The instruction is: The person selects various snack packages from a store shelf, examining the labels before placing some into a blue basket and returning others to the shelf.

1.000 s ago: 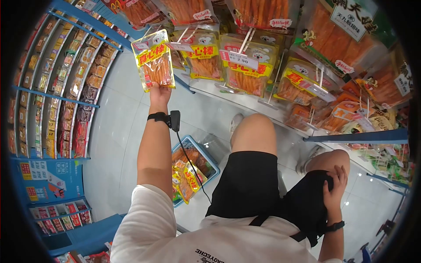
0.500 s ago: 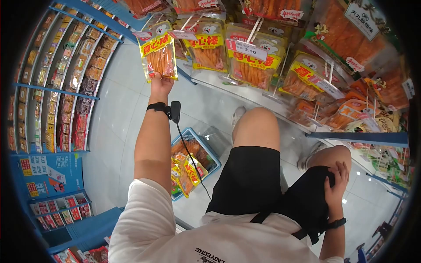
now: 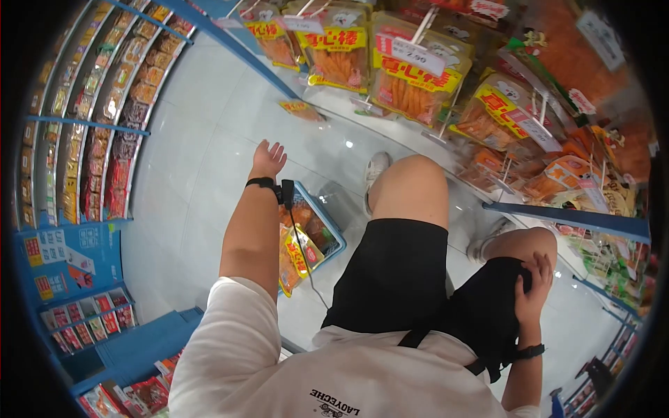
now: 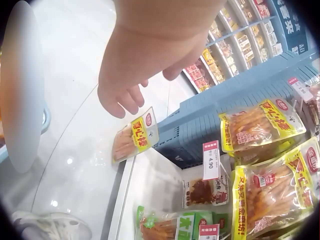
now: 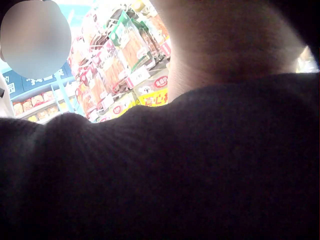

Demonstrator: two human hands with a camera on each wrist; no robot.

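Note:
A yellow-labelled snack packet (image 3: 302, 110) is away from the left hand (image 3: 267, 159), near the foot of the shelf, blurred in the head view. In the left wrist view that packet (image 4: 136, 136) is beside the shelf corner, just past the fingertips of the left hand (image 4: 135, 70). The left hand's fingers are spread and loosely bent, holding nothing. On the thigh in black shorts rests the right hand (image 3: 535, 289), fingers relaxed. Below the left wrist, partly behind the forearm, a blue basket (image 3: 334, 245) holds several packets, one yellow (image 3: 293, 261).
Hanging packets (image 3: 334, 59) with price tags line the shelf (image 3: 362, 125) at the top and right. Another snack rack (image 3: 90, 125) stands at the left. A shoe (image 3: 377, 174) is on the tiled floor (image 3: 188, 167) beside the basket. A black cable runs from the left wrist camera.
The left hand has released the yellow packet, which it held up beside the shelf, and moved back toward the basket. The packet is now lower, by the shelf foot. The right hand stays on the thigh.

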